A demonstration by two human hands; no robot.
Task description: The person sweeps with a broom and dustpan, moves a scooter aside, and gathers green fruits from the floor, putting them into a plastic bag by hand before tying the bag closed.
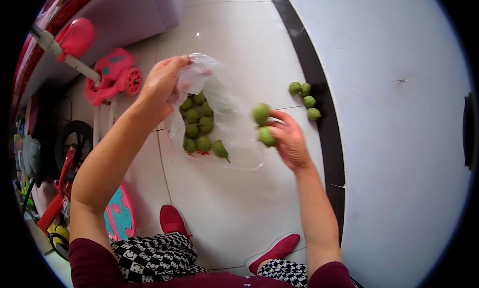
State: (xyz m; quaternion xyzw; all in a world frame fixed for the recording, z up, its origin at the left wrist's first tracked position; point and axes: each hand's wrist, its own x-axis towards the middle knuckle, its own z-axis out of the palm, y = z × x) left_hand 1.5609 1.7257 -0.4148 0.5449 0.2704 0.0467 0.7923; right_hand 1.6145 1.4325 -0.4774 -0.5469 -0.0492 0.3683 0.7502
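Note:
My left hand [162,83] grips the upper edge of a clear plastic bag [232,133] and lifts it off the tiles. Inside the bag lie several round green fruits [192,117], one with a short stem; their exact kind I cannot tell. To the right of the bag, my right hand [289,141] is closed on two more green fruits [266,136], a little blurred, held at the fingertips. Several loose green fruits [309,102] rest on the floor beyond that hand, against the dark border strip.
A pink scooter [112,73] stands at the upper left, with a teal and pink board [119,215] below it. A red-framed wheeled toy [57,203] is at far left. A pale wall or panel [394,138] fills the right. My red shoes [274,250] are on the floor tiles.

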